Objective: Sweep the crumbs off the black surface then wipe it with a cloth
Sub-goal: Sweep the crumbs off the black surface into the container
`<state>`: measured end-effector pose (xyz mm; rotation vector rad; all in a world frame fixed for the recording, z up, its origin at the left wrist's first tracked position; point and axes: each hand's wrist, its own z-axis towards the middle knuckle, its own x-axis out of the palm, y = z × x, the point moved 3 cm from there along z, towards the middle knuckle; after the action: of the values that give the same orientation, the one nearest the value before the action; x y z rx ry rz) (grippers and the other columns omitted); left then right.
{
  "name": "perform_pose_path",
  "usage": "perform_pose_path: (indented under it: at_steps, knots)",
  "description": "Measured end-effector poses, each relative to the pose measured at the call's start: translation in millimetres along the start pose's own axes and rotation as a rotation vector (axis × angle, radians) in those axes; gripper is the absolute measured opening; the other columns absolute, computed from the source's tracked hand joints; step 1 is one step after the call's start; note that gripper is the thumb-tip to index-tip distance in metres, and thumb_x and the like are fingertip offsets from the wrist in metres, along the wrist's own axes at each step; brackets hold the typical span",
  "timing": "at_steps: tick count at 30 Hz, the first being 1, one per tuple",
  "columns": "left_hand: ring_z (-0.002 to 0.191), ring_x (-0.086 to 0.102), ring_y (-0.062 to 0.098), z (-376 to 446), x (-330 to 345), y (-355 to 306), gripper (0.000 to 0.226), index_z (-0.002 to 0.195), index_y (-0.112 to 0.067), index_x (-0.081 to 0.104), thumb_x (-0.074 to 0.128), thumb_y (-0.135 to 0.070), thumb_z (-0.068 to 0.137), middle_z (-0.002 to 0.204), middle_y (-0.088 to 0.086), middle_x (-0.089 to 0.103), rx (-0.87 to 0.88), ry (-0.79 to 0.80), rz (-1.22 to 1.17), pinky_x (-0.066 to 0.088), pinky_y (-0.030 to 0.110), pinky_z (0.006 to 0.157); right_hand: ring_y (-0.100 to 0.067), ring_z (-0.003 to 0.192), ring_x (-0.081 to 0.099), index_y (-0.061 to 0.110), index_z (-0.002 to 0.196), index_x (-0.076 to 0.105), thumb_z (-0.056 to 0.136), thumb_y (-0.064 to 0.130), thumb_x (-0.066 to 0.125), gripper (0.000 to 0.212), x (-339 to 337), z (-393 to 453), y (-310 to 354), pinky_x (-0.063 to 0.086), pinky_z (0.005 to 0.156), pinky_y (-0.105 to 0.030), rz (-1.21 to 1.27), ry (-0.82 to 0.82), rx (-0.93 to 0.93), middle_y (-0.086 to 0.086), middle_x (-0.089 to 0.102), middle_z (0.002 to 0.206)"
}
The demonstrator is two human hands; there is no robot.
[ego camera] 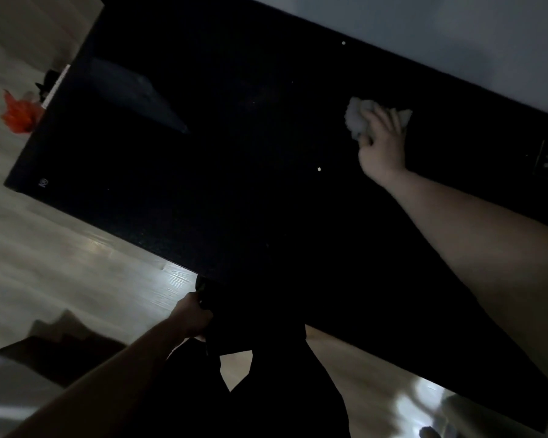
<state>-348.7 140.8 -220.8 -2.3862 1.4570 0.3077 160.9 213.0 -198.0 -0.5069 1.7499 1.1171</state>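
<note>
Right hand (382,143) presses a white cloth (358,116) on the far side of the black desk (203,172).

Its fingers (388,123) are clamped over the bunched cloth, flat on the surface near the wall edge. Two pale crumbs remain: one (319,169) lies just nearer the person and left of the cloth, the other (343,43) beyond it by the far edge. The left hand (192,317) is curled on something dark at the near edge; what it holds is unclear. The right hand is plainly nearer both crumbs.
</note>
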Motion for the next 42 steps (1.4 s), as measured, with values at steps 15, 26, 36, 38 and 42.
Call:
perform_pose_path:
  at_steps: [15,26,36,38,42]
  knots:
    - [0.085,0.075,0.029,24.1,5.5,22.7,0.060,0.120,-0.022,0.063,0.058,-0.029,0.061,0.099,0.010,0.075,0.002,0.054,0.058,0.064,0.048,0.079,-0.017,0.159,0.007,0.028,0.153,0.044,0.096,0.011,0.049,0.060,71.9,-236.3,102.4,0.012,0.127,-0.054,0.190,0.276,-0.345,0.009,0.027,0.168]
    - [0.082,0.075,0.024,-20.5,-10.3,-2.5,0.051,0.133,-0.021,0.064,0.060,-0.009,0.083,0.104,0.012,0.075,0.042,0.055,0.028,0.064,0.035,0.071,0.001,0.145,0.040,0.023,0.140,0.062,0.091,-0.010,0.050,0.060,70.4,-312.2,155.6,0.034,0.122,-0.031,0.648,0.318,-0.058,0.010,0.052,0.152]
    - [0.085,0.076,0.024,3.1,-38.2,2.3,0.064,0.127,-0.028,0.066,0.058,-0.026,0.064,0.101,0.007,0.077,0.057,0.084,0.059,0.064,0.042,0.081,-0.016,0.139,0.049,0.025,0.147,0.054,0.103,0.014,0.053,0.045,7.7,-86.7,111.6,0.035,0.112,-0.020,0.547,-0.163,0.400,0.001,0.054,0.151]
    - [0.081,0.076,0.023,7.7,-44.9,3.8,0.058,0.127,-0.027,0.066,0.059,-0.023,0.069,0.098,0.007,0.077,0.058,0.080,0.045,0.065,0.040,0.077,-0.017,0.137,0.051,0.027,0.148,0.053,0.103,0.017,0.052,0.046,2.9,-44.0,98.9,0.037,0.113,-0.023,0.564,-0.225,0.457,0.002,0.056,0.149]
    - [0.079,0.075,0.023,23.4,-64.5,10.3,0.056,0.125,-0.028,0.067,0.059,-0.026,0.070,0.093,0.006,0.078,0.047,0.071,0.038,0.062,0.035,0.070,-0.017,0.135,0.054,0.025,0.150,0.050,0.102,0.016,0.048,0.049,-3.6,27.8,82.7,0.039,0.113,-0.024,0.496,-0.339,0.505,0.000,0.057,0.148]
